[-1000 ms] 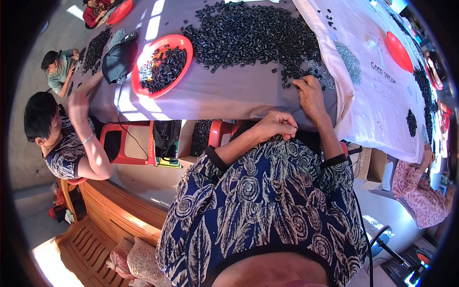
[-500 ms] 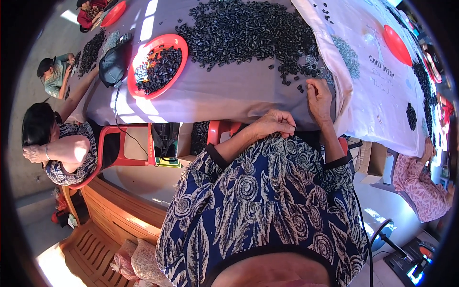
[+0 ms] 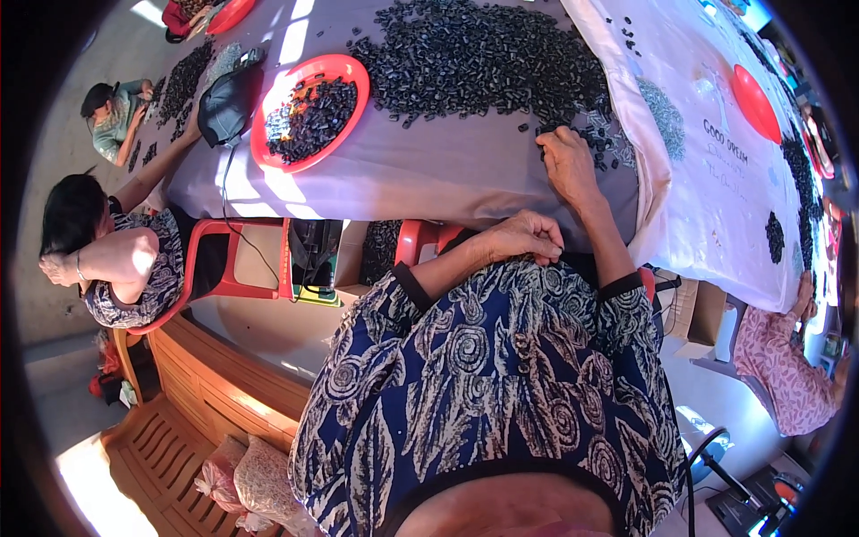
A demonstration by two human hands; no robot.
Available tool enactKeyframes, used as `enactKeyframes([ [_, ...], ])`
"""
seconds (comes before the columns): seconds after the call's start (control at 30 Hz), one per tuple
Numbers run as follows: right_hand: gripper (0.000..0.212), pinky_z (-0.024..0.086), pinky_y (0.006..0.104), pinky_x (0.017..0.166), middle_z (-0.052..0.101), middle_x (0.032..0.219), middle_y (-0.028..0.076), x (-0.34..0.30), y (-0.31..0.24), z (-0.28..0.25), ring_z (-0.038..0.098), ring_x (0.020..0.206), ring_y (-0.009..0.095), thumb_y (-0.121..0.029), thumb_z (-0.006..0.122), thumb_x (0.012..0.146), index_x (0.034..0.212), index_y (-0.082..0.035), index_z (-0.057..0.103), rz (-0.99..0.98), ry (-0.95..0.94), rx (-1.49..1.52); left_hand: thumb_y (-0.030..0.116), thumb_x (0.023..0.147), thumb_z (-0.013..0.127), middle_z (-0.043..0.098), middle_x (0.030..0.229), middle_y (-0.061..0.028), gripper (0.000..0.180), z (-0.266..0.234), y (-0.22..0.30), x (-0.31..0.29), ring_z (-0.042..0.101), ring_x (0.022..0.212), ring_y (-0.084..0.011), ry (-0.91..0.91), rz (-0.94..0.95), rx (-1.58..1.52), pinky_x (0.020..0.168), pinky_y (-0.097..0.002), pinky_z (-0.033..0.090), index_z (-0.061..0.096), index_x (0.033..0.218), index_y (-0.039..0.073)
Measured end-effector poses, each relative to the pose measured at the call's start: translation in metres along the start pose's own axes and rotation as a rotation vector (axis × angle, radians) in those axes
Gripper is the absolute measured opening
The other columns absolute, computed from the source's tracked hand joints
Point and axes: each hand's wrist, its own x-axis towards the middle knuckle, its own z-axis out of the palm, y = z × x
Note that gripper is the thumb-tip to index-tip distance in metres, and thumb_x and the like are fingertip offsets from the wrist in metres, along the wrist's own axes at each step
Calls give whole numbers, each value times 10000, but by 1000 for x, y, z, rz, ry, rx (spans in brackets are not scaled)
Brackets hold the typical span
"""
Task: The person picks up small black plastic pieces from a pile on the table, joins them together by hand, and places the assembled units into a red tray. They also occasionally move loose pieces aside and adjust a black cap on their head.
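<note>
On the cloth-covered table [image 3: 429,179] lies a wide pile of small black pieces [image 3: 474,63]. My right hand [image 3: 568,166] is at the pile's near right edge, its fingers bent and drawn together at the black pieces; anything between the fingertips is too small to make out. Some small clear pieces [image 3: 622,152] lie to the right of this hand. My left hand [image 3: 528,237] is closed in a pinch in front of the table's near edge, close to my body. What it holds, if anything, is hidden.
A red basin [image 3: 358,98] of black pieces stands left of the pile, next to a black cap [image 3: 224,107]. Rightward, a white cloth [image 3: 689,197] bears clear pieces [image 3: 662,116] and another red basin [image 3: 756,103]. A co-worker [image 3: 116,259] sits on the left in a red chair [image 3: 237,259].
My right hand has moved left and a little away from me, from beside the clear pieces to the black pieces. My left hand stays pinched by the table edge. The view has shifted slightly.
</note>
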Motion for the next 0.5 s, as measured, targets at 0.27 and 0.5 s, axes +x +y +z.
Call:
enactKeyframes([
  [0.27,56,436,428,692,509,797,124,16,-6,-3,544,794,326,-54,557,759,811,-39,544,-42,-136,-128,82,775,668,629,748,-63,135,-3,-7,4,588,635,-101,21,6,23,593,-216,480,607,858,-5],
  [0.5,107,430,431,651,502,775,123,17,-9,2,536,743,338,-68,582,730,757,-39,483,19,-34,-88,80,770,671,625,739,-53,127,-5,-5,4,581,624,-93,-8,36,38,579,-211,471,608,846,0],
])
